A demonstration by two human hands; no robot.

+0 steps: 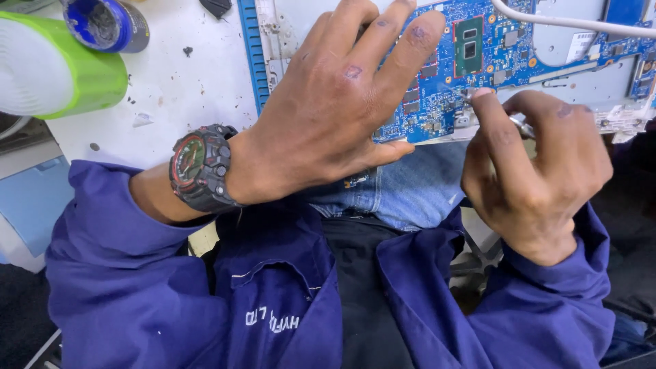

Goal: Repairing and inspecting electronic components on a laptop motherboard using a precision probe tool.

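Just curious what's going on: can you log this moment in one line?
left hand: flat on blue circuit board | right hand: pinching thin metal tool, tip on board

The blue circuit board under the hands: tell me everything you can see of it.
The blue circuit board lies flat at the near edge of a white table, part of an opened device with a pale grey metal frame. It is densely set with small components and a dark square chip. The left hand rests spread over its left part, fingers pressing down. The right hand holds a thin metal tool whose tip meets the board's lower edge. A white cable crosses above.
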